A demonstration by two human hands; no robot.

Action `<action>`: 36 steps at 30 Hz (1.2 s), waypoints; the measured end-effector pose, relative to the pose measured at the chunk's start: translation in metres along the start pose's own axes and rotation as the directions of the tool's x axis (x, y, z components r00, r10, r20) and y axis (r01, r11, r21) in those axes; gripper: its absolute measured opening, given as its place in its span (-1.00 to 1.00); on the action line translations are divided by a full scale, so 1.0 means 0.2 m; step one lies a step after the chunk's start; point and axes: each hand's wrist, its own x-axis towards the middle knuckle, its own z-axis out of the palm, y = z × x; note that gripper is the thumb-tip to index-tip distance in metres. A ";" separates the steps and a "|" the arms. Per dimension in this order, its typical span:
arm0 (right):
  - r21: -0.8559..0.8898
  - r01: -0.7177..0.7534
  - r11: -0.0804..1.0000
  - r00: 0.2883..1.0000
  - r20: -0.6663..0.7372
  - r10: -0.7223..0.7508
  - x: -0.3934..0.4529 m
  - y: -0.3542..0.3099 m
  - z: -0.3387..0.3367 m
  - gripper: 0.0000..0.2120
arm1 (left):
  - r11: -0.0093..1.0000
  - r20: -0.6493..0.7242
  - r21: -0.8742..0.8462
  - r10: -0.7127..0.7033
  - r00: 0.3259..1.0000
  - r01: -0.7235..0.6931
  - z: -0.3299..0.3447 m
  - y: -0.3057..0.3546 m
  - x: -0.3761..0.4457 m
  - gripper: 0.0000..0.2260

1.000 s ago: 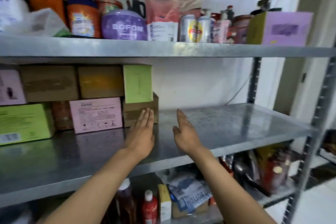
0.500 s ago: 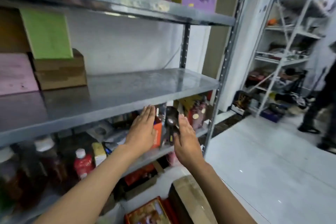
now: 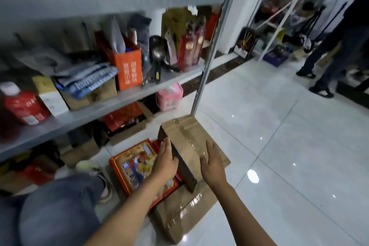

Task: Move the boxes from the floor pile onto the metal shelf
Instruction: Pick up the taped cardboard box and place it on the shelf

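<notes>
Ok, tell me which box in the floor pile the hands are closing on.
The taped brown cardboard box on top of the pile: left hand and right hand flank it. The colourful printed box lies beside it, another brown box underneath.

An orange box (image 3: 129,70) stands on a lower shelf level, with a grey pouch (image 3: 117,36) sticking out of its top. Left of it, folded blue-and-white packets (image 3: 87,80) lie over a brown carton. A red bottle with a white cap (image 3: 24,106) sits at the far left. Right of the orange box hang dark ladles (image 3: 156,54), beside tall red cartons (image 3: 191,48). A pink basket (image 3: 169,97) rests on the white tiled floor (image 3: 279,126). Dark-trousered legs (image 3: 329,54) stand far right.
</notes>
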 end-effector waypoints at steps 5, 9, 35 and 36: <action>-0.093 -0.174 0.980 0.970 0.158 0.187 -0.03 0.28 0.20 -0.48 | 0.988 0.071 -0.081 -0.126 0.989 0.132 0.22 -0.20 0.03 -0.35; -0.114 -0.287 0.951 0.927 0.218 0.306 0.01 0.41 0.34 -0.49 | 0.977 0.114 -0.144 -0.140 0.984 0.156 0.27 -0.34 0.01 -0.37; 0.050 -0.642 0.765 0.767 0.048 0.640 0.47 0.66 0.41 0.12 | 0.791 0.378 -0.366 -0.355 0.855 0.491 0.60 -0.51 0.45 -0.50; 0.046 -0.627 0.778 0.779 0.061 0.624 0.48 0.68 0.40 0.09 | 0.793 0.386 -0.345 -0.367 0.846 0.502 0.62 -0.53 0.46 -0.48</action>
